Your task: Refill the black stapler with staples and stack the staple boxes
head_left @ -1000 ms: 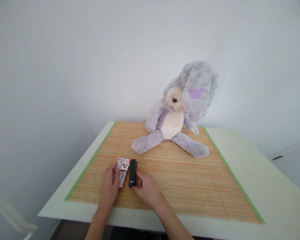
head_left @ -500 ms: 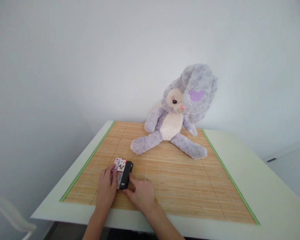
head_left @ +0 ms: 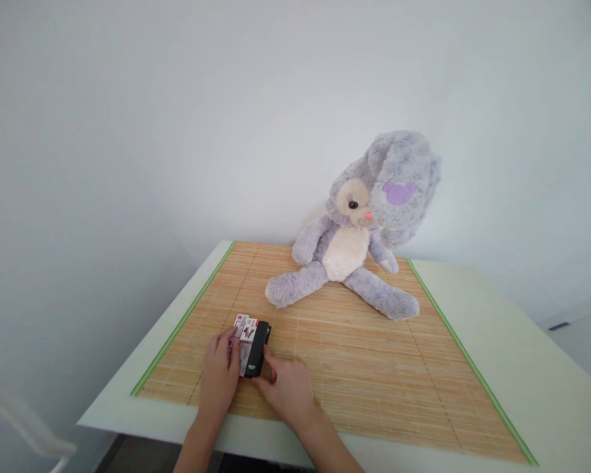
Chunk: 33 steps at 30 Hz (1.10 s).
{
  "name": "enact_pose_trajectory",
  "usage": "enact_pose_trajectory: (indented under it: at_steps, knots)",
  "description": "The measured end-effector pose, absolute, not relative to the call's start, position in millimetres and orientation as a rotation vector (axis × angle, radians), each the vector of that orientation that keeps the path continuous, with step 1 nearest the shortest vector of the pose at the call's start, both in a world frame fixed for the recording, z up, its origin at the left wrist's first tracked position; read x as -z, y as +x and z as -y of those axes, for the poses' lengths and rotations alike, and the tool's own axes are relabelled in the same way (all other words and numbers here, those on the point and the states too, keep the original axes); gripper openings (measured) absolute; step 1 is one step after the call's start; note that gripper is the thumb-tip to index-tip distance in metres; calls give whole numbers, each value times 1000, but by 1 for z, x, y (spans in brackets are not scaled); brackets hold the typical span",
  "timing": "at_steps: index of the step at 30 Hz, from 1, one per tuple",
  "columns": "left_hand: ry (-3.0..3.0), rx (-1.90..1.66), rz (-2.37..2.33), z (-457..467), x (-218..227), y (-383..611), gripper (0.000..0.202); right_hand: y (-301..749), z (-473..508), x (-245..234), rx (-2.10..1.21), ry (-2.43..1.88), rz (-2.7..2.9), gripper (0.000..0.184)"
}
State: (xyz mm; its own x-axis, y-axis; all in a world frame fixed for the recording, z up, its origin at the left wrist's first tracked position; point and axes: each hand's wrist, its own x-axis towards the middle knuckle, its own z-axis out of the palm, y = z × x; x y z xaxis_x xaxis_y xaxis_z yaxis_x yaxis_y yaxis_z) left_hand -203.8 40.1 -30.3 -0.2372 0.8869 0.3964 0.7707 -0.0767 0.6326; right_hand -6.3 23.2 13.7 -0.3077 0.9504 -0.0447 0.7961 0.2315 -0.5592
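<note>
A black stapler (head_left: 257, 350) lies lengthwise on the bamboo mat, close against small white-and-pink boxes (head_left: 247, 331) on its left. One of the boxes bears a picture of a dark stapler-like object. My left hand (head_left: 220, 365) grips the boxes from the left, its fingers resting over their left side and partly hiding them. From the right, my right hand (head_left: 288, 388) holds the stapler between thumb and fingers, the thumb at its near end and the fingertips along its right side.
A large grey plush rabbit (head_left: 345, 253) sits on the mat against the wall, one ear flopped over its face. The green-edged bamboo mat (head_left: 364, 368) covers much of the white table (head_left: 477, 295). A blurred pale curved object (head_left: 24, 420) is at lower left.
The whole view has shifted, so everything appears a little farther right and slightly lower. Both hands keep their hold, and the stapler and boxes stay together in the same arrangement.
</note>
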Motion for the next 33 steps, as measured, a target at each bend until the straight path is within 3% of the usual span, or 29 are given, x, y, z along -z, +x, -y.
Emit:
enact_pose_trajectory:
  at_steps: [22, 28, 33]
  knots:
    - [1863, -1227, -2036, -39, 29, -199, 36, -6, -24, -21, -792, -1611, 2185, 67]
    - [1840, -1292, -2129, -29, 9, -193, 39, 10, -22, -16, -959, -1487, 2071, 81]
    - [1923, -1358, -2008, -3, -16, -142, 36, 69, -12, -15, -708, -1553, 1807, 61]
